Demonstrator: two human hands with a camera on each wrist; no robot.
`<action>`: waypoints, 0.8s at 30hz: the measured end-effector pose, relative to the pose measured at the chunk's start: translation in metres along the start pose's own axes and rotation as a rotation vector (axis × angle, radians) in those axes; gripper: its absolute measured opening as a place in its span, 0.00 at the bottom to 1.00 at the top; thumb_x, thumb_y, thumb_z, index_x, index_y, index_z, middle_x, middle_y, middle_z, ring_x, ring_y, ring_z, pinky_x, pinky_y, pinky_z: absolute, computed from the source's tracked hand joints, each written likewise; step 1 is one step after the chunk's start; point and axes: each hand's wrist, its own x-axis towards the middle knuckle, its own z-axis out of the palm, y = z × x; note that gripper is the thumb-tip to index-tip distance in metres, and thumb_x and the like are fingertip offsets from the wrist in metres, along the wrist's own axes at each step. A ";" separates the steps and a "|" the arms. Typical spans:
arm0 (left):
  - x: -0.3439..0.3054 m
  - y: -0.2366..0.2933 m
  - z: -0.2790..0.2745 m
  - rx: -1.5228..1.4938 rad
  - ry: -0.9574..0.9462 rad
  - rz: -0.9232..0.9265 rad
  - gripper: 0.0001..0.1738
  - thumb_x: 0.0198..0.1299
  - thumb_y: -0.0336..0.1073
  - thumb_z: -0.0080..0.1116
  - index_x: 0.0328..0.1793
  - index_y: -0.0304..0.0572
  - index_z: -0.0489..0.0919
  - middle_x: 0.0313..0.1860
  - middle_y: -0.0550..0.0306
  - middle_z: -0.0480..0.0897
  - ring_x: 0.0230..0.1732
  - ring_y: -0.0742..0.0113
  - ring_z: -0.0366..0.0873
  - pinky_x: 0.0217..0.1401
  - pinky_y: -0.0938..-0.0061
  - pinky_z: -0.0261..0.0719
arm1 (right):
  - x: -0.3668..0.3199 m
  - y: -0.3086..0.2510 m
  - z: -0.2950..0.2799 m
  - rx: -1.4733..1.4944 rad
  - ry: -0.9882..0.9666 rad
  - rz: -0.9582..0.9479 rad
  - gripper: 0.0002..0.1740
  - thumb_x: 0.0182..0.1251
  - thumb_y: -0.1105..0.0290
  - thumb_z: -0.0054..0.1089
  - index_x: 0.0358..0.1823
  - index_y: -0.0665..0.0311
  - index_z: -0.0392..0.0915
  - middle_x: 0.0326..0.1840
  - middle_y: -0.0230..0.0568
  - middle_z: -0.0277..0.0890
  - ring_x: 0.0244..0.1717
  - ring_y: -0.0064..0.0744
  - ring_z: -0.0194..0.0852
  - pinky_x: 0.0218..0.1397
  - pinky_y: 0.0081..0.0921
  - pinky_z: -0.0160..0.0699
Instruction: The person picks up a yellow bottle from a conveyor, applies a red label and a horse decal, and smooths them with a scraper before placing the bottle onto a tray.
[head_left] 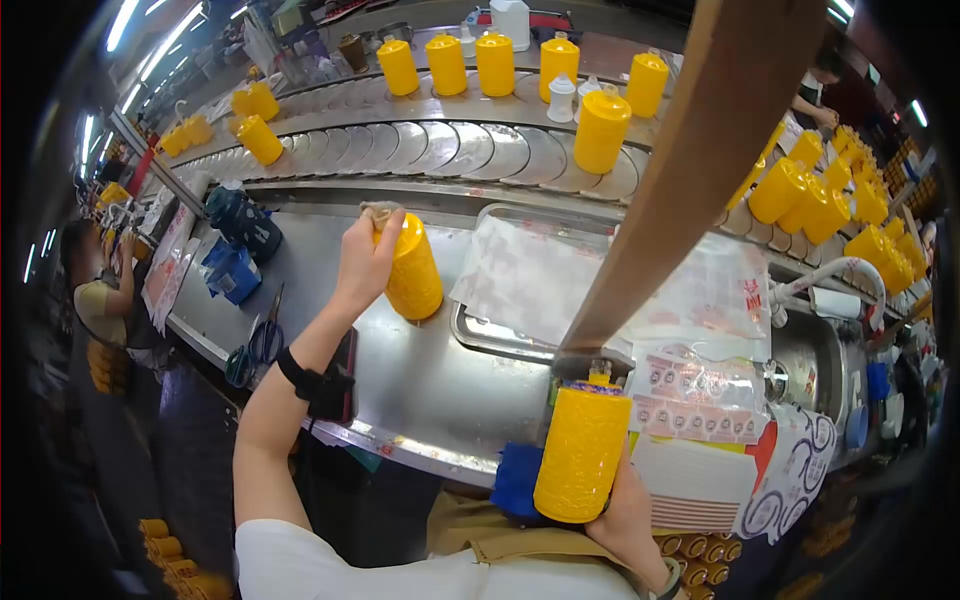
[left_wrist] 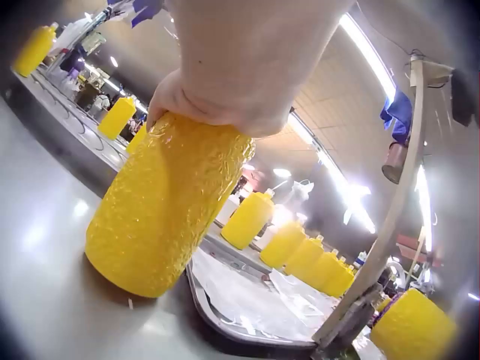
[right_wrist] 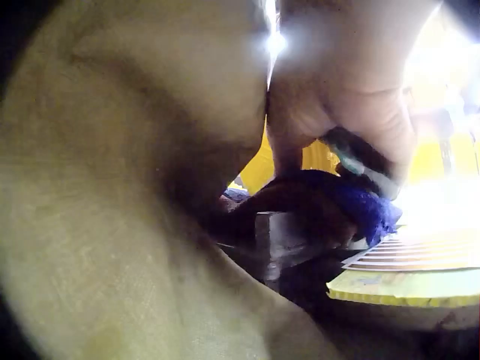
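My left hand (head_left: pixel 365 262) clasped the top of the textured yellow bottle (head_left: pixel 412 268) at frame centre, my right hand (head_left: pixel 628 510) wrapped a second bottle (head_left: pixel 582 450) below; I judged both light, stiff, grippy mid-body.

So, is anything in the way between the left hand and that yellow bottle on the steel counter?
Nothing visible: the left hand grips the top of the yellow bottle, which rests on the steel counter beside the tray.
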 end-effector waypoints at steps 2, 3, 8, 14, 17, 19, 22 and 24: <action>-0.013 0.001 -0.004 0.037 0.022 -0.017 0.23 0.75 0.46 0.60 0.46 0.26 0.81 0.35 0.39 0.86 0.37 0.52 0.85 0.44 0.63 0.79 | 0.002 -0.001 0.000 -0.002 0.001 -0.013 0.59 0.55 0.67 0.76 0.83 0.72 0.47 0.54 0.61 0.80 0.52 0.63 0.79 0.52 0.47 0.80; -0.019 0.001 -0.005 0.072 0.046 -0.036 0.22 0.75 0.46 0.60 0.46 0.27 0.81 0.36 0.38 0.86 0.37 0.52 0.85 0.44 0.63 0.79 | 0.002 -0.003 -0.002 -0.009 0.001 -0.026 0.57 0.56 0.67 0.75 0.82 0.76 0.48 0.53 0.63 0.79 0.52 0.63 0.79 0.50 0.48 0.80; -0.040 0.001 -0.014 -0.082 -0.090 -0.159 0.25 0.73 0.46 0.62 0.61 0.28 0.79 0.54 0.42 0.84 0.55 0.54 0.82 0.60 0.65 0.76 | -0.008 -0.002 -0.002 -0.029 -0.027 0.004 0.60 0.56 0.67 0.78 0.84 0.70 0.46 0.51 0.59 0.80 0.51 0.62 0.80 0.52 0.46 0.80; -0.094 0.083 0.000 0.186 0.146 0.453 0.32 0.75 0.50 0.54 0.72 0.28 0.72 0.68 0.42 0.69 0.72 0.48 0.64 0.77 0.57 0.58 | -0.008 0.002 -0.001 -0.028 -0.044 0.009 0.61 0.56 0.64 0.79 0.84 0.72 0.46 0.51 0.59 0.81 0.50 0.60 0.81 0.51 0.46 0.82; -0.145 0.139 0.028 -0.274 -0.529 0.210 0.40 0.78 0.64 0.37 0.57 0.30 0.83 0.61 0.48 0.68 0.62 0.55 0.65 0.71 0.62 0.61 | -0.007 -0.001 -0.003 -0.024 -0.035 -0.003 0.60 0.57 0.62 0.79 0.83 0.75 0.47 0.52 0.60 0.82 0.49 0.60 0.82 0.51 0.46 0.82; -0.159 0.132 0.055 -0.427 -0.587 0.166 0.39 0.78 0.65 0.35 0.61 0.33 0.79 0.60 0.50 0.68 0.60 0.58 0.65 0.67 0.64 0.63 | -0.007 0.001 -0.002 -0.032 -0.027 -0.013 0.60 0.57 0.61 0.79 0.83 0.76 0.47 0.52 0.60 0.81 0.49 0.59 0.82 0.51 0.46 0.82; -0.166 0.120 0.078 -0.625 -0.774 -0.148 0.38 0.80 0.68 0.28 0.70 0.39 0.64 0.60 0.55 0.68 0.63 0.66 0.63 0.67 0.69 0.60 | -0.010 0.004 0.000 -0.064 -0.015 -0.020 0.61 0.57 0.61 0.79 0.82 0.77 0.47 0.53 0.60 0.81 0.49 0.59 0.81 0.51 0.45 0.82; -0.169 0.111 0.091 -0.688 -0.830 -0.164 0.34 0.82 0.63 0.26 0.69 0.37 0.61 0.59 0.56 0.66 0.61 0.68 0.62 0.69 0.70 0.59 | -0.010 0.004 0.001 -0.088 -0.003 -0.018 0.61 0.57 0.61 0.79 0.82 0.78 0.47 0.54 0.61 0.80 0.49 0.59 0.81 0.50 0.45 0.82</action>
